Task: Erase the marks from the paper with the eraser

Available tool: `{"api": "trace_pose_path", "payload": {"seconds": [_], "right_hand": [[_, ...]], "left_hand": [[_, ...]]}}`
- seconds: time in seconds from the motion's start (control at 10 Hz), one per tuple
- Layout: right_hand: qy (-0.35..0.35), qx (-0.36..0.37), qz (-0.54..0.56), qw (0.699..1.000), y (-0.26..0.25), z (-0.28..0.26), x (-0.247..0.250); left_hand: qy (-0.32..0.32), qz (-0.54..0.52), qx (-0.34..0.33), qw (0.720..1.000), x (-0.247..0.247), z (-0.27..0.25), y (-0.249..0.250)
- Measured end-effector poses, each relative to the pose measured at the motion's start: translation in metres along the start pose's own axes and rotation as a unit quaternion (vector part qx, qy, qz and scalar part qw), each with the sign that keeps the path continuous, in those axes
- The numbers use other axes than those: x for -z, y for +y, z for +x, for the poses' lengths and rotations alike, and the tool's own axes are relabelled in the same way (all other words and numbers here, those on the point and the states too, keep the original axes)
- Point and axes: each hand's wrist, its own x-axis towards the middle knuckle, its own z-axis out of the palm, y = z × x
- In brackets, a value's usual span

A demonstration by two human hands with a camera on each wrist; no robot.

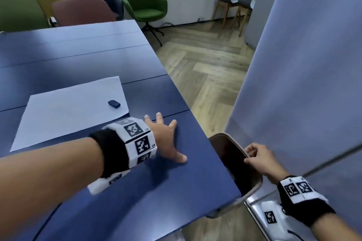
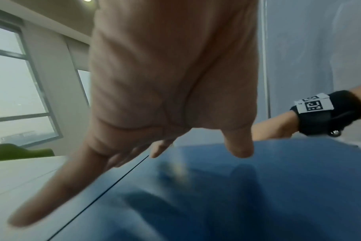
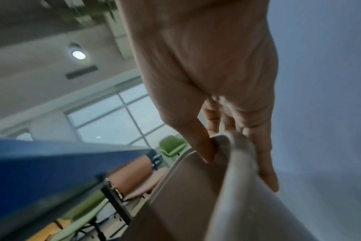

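A white sheet of paper (image 1: 68,111) lies on the blue table (image 1: 98,53). A small dark eraser (image 1: 114,103) rests on the sheet near its right edge. I can make out no marks on the paper from here. My left hand (image 1: 170,137) lies on the tabletop with fingers spread, just right of the paper's near corner and apart from the eraser. In the left wrist view its fingers (image 2: 52,195) stretch out over the table (image 2: 258,195), with the paper (image 2: 17,179) at the left. My right hand (image 1: 248,155) grips the top rim of a brown chair back (image 1: 233,158) beside the table's right edge.
The right wrist view shows the chair back's rim (image 3: 237,163) between thumb and fingers, with the table edge (image 3: 62,163) to the left. A grey partition (image 1: 303,74) stands close on the right. Several coloured chairs (image 1: 145,0) line the far side, above wooden floor (image 1: 205,68).
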Motion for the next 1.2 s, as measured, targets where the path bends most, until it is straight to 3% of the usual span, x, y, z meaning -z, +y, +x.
{"api": "trace_pose_path", "payload": {"seconds": [0.2,0.5,0.9,1.2], "right_hand": [[-0.035,-0.129,0.010,0.991,0.091,0.050,-0.087],[-0.039,-0.278,0.017,0.960,0.208,0.072,-0.164],[-0.094,-0.361,0.010,0.928,0.231,0.044,-0.200],[-0.140,-0.393,-0.016,0.909,0.226,0.033,-0.166]], "left_hand": [[-0.015,-0.060,-0.045,0.997,-0.018,0.020,-0.013],[-0.020,-0.058,-0.022,0.998,-0.026,0.030,-0.014],[-0.027,-0.047,0.001,0.999,-0.032,0.037,-0.016],[-0.031,-0.050,0.007,0.998,-0.023,0.033,-0.011]]}}
